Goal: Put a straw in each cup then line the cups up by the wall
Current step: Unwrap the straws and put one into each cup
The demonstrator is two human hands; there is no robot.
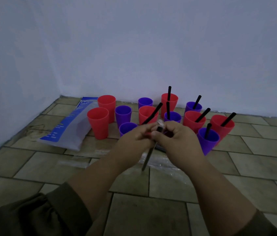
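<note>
Several red and purple cups stand on the tiled floor near the wall. Those on the right hold black straws, such as a red cup (222, 126) and a purple cup (207, 140). The left ones are empty: a red cup (98, 122), another red cup (106, 104), a purple cup (123, 114). My left hand (134, 140) and my right hand (178, 138) meet in front of the cups, both pinching a wrapped black straw (148, 154) that hangs down between them. Its clear wrapper tip (160, 123) sticks up above my fingers.
A blue and grey plastic packet (68, 128) lies flat left of the cups. Crumpled clear plastic (165, 163) lies on the floor under my hands. The pale wall (151, 48) runs behind the cups and meets a side wall at the left corner.
</note>
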